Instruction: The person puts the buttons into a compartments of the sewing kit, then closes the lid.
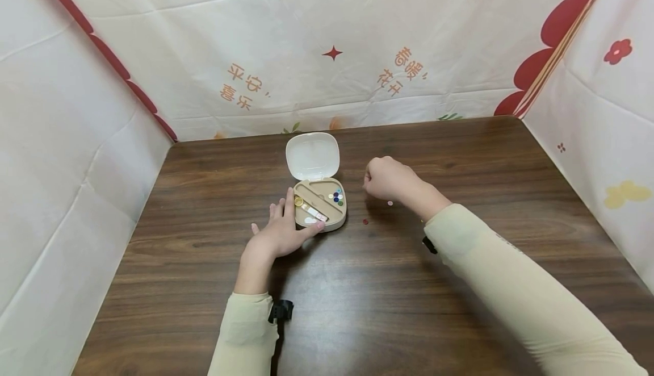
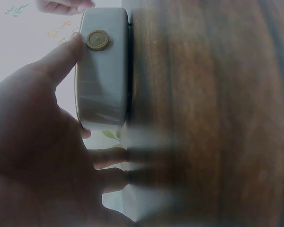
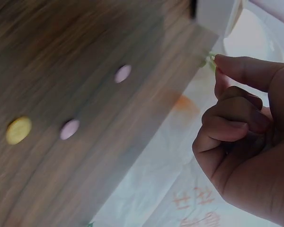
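Observation:
A beige compartment box (image 1: 335, 225) stands on the table with its white lid (image 1: 313, 157) up. Inside, small coloured discs (image 1: 336, 197) lie in the right section, and a gold ring-like piece (image 1: 298, 201) beside a pale strip (image 1: 315, 213) at the left. My left hand (image 1: 278, 234) rests against the box's left and front, fingers straight, thumb along the edge near a round latch (image 2: 98, 40). Right of the box, my right hand (image 1: 390, 178) has curled fingers; thumb and forefinger tips pinch something tiny (image 3: 213, 58), its kind and colour unclear against the printed cloth.
On the table below the right hand lie a red disc (image 1: 365, 222), pink discs (image 3: 123, 73) and a yellow disc (image 3: 19, 130). Printed white cloth (image 1: 332, 86) hangs behind the table's back edge and along both sides.

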Action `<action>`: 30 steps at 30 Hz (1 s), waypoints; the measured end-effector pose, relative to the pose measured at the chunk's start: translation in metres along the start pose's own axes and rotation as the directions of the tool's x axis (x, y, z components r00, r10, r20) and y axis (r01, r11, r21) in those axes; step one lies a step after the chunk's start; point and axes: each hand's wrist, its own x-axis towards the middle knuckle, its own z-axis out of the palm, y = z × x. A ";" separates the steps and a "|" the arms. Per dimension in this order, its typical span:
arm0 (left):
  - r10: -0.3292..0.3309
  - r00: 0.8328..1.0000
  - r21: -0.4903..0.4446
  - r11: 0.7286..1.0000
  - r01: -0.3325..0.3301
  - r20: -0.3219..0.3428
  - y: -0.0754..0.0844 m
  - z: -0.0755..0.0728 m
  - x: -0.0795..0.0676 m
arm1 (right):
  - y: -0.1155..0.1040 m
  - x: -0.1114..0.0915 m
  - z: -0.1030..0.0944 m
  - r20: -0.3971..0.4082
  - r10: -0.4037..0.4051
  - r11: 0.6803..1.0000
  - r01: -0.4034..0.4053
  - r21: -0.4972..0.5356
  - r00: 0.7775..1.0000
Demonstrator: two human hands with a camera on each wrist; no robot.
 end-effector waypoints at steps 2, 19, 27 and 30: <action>0.002 1.000 0.000 1.000 -0.002 0.001 0.000 0.000 0.000 | -0.007 0.002 0.000 -0.016 -0.012 1.000 0.012 0.000 1.000; 0.002 1.000 0.013 1.000 -0.002 0.002 -0.001 -0.001 0.002 | -0.055 0.015 0.006 -0.038 -0.033 0.999 0.032 -0.011 0.999; -0.005 1.000 0.016 1.000 0.005 0.006 -0.002 0.000 0.002 | -0.065 0.018 0.016 -0.042 -0.042 0.999 0.042 0.002 0.998; -0.003 1.000 0.015 1.000 0.003 0.007 -0.003 0.000 0.002 | -0.068 0.019 0.019 -0.044 -0.044 0.999 0.044 0.002 0.998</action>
